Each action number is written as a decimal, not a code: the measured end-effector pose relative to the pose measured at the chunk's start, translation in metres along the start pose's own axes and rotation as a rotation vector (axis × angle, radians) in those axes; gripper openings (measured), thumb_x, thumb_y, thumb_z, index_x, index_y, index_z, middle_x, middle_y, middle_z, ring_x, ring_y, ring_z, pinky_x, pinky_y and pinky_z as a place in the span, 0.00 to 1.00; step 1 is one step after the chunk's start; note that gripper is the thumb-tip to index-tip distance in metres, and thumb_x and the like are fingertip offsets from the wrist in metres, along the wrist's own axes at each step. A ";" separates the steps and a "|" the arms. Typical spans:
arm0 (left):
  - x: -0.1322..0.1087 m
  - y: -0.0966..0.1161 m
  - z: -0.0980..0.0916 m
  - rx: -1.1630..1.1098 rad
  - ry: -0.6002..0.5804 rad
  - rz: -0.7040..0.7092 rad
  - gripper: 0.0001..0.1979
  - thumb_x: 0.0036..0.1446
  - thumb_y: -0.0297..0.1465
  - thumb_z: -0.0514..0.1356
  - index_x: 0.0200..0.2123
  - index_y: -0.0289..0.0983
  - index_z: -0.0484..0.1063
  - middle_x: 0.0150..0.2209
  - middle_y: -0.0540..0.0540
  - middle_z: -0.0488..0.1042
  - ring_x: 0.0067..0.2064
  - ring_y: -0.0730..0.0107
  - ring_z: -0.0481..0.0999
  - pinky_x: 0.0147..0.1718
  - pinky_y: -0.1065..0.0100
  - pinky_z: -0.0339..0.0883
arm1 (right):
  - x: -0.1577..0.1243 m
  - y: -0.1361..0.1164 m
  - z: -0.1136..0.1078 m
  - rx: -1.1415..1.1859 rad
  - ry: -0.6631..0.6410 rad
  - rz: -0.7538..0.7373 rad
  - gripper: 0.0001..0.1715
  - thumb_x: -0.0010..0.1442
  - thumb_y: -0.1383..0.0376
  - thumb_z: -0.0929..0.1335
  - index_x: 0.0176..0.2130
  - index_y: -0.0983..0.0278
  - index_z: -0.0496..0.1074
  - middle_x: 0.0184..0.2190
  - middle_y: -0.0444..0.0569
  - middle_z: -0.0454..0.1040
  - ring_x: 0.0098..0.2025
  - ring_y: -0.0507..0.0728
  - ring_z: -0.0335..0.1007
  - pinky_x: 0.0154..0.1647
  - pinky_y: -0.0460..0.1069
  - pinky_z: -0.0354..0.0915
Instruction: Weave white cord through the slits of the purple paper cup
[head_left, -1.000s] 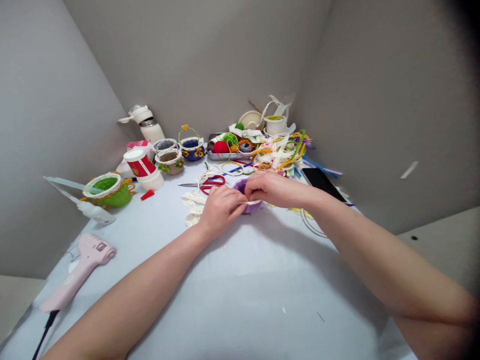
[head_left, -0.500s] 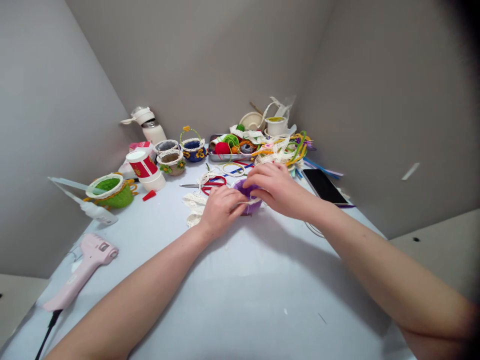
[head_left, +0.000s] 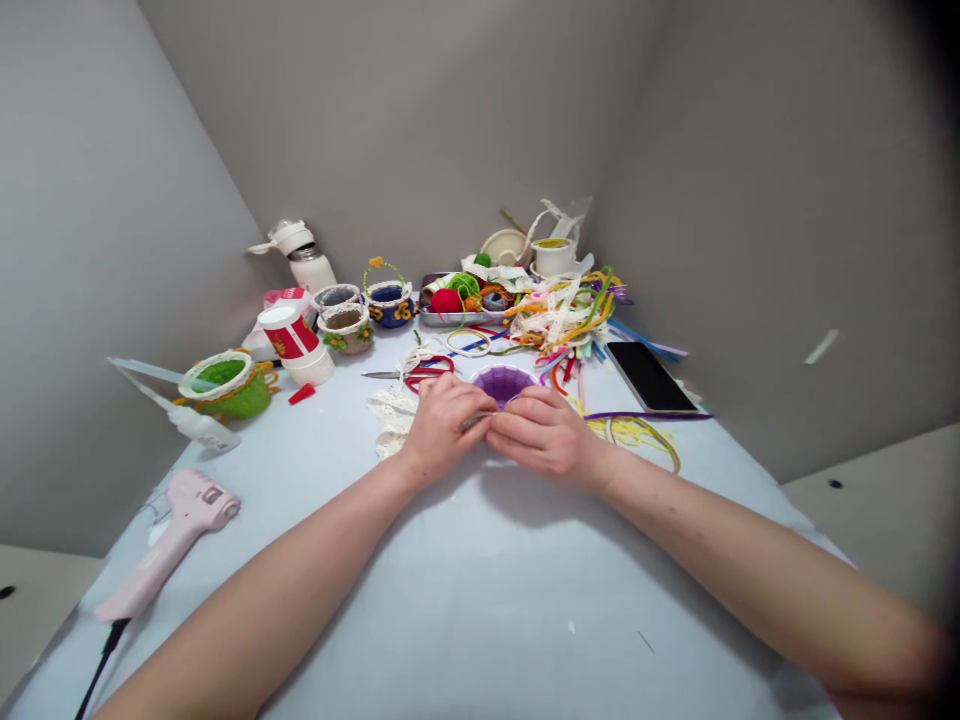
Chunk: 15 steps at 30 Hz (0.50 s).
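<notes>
A small purple basket point(head_left: 504, 380) with a pale rim stands at mid-table, its ribbed inside showing over my fingers. My left hand point(head_left: 448, 420) is closed at its near left edge, thumb and fingers pinched together. At the near right side, my right hand point(head_left: 546, 435) is closed with curled fingers, its tips almost meeting the left ones. Between the fingertips the near rim and whatever is pinched there are mostly hidden. White lace point(head_left: 391, 415) lies left of my left hand, and red-handled scissors point(head_left: 429, 373) lie just behind it.
A pink glue gun point(head_left: 169, 540), white glue bottle point(head_left: 202, 428) and green basket point(head_left: 236, 388) are at left. Decorated little baskets point(head_left: 347, 328) and a tray of yarn balls point(head_left: 457, 318) stand behind. Tangled ribbons point(head_left: 562, 310), a phone point(head_left: 651, 377) and yellow strands point(head_left: 637, 432) lie right.
My right hand has come down and toward me from over the basket to its near side, uncovering the purple inside. My left hand has stayed nearly in place.
</notes>
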<state>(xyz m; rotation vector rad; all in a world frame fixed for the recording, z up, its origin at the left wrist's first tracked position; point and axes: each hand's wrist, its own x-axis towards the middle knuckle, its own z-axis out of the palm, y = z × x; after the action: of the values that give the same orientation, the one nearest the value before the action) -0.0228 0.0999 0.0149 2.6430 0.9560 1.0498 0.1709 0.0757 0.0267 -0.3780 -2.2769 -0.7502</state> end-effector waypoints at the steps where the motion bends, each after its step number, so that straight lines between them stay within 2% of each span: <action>1: -0.001 0.001 0.000 -0.001 -0.002 0.011 0.07 0.62 0.33 0.58 0.36 0.40 0.76 0.37 0.48 0.79 0.41 0.64 0.68 0.42 0.59 0.54 | 0.000 -0.003 -0.001 0.023 0.006 0.013 0.03 0.62 0.72 0.68 0.36 0.65 0.72 0.33 0.44 0.76 0.40 0.52 0.67 0.44 0.51 0.64; 4: -0.001 0.005 0.002 -0.007 -0.001 0.026 0.05 0.61 0.33 0.59 0.36 0.40 0.75 0.36 0.49 0.79 0.40 0.64 0.68 0.42 0.59 0.53 | -0.002 -0.011 -0.005 0.077 0.035 0.056 0.03 0.61 0.72 0.69 0.36 0.65 0.72 0.34 0.45 0.77 0.41 0.53 0.68 0.43 0.52 0.66; 6: 0.001 0.005 0.002 -0.016 0.036 -0.002 0.05 0.61 0.32 0.60 0.36 0.40 0.75 0.36 0.50 0.79 0.41 0.64 0.68 0.42 0.59 0.53 | 0.000 -0.020 -0.007 0.122 0.037 0.033 0.03 0.62 0.72 0.68 0.36 0.65 0.72 0.34 0.46 0.77 0.40 0.53 0.69 0.44 0.52 0.66; 8: 0.004 0.003 0.001 -0.015 0.096 -0.038 0.05 0.61 0.32 0.60 0.34 0.40 0.76 0.36 0.50 0.79 0.41 0.64 0.68 0.43 0.59 0.53 | 0.005 -0.036 -0.007 0.217 -0.004 -0.020 0.07 0.64 0.71 0.65 0.34 0.64 0.72 0.34 0.45 0.77 0.38 0.52 0.69 0.47 0.52 0.66; 10: 0.006 0.000 0.001 -0.001 0.136 -0.056 0.05 0.60 0.32 0.61 0.33 0.40 0.76 0.35 0.50 0.79 0.41 0.65 0.68 0.43 0.59 0.53 | 0.012 -0.058 -0.006 0.381 -0.080 0.001 0.10 0.65 0.71 0.63 0.33 0.64 0.71 0.35 0.45 0.77 0.37 0.51 0.69 0.50 0.51 0.66; 13: 0.005 -0.002 0.001 0.009 0.136 -0.042 0.05 0.61 0.33 0.60 0.33 0.41 0.76 0.35 0.50 0.79 0.41 0.65 0.68 0.43 0.58 0.53 | 0.026 -0.096 -0.013 0.815 -0.207 0.298 0.11 0.67 0.68 0.62 0.33 0.64 0.69 0.34 0.46 0.78 0.38 0.51 0.70 0.50 0.49 0.66; 14: 0.005 -0.002 0.002 0.009 0.132 -0.036 0.05 0.61 0.32 0.60 0.33 0.41 0.76 0.35 0.50 0.80 0.41 0.64 0.68 0.43 0.58 0.53 | 0.031 -0.108 -0.019 1.022 -0.275 0.429 0.10 0.66 0.66 0.63 0.32 0.64 0.69 0.32 0.45 0.77 0.37 0.50 0.71 0.46 0.47 0.67; 15: 0.004 -0.002 0.002 0.009 0.130 -0.030 0.05 0.61 0.32 0.60 0.33 0.41 0.76 0.35 0.50 0.80 0.41 0.64 0.68 0.43 0.58 0.53 | 0.036 -0.120 -0.026 1.232 -0.397 0.593 0.09 0.65 0.66 0.64 0.32 0.64 0.68 0.31 0.44 0.76 0.35 0.49 0.71 0.42 0.44 0.67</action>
<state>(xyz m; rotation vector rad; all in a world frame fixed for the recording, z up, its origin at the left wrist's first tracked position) -0.0202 0.1045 0.0146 2.5861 1.0244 1.2254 0.1043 -0.0328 0.0187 -0.5525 -2.3036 1.0783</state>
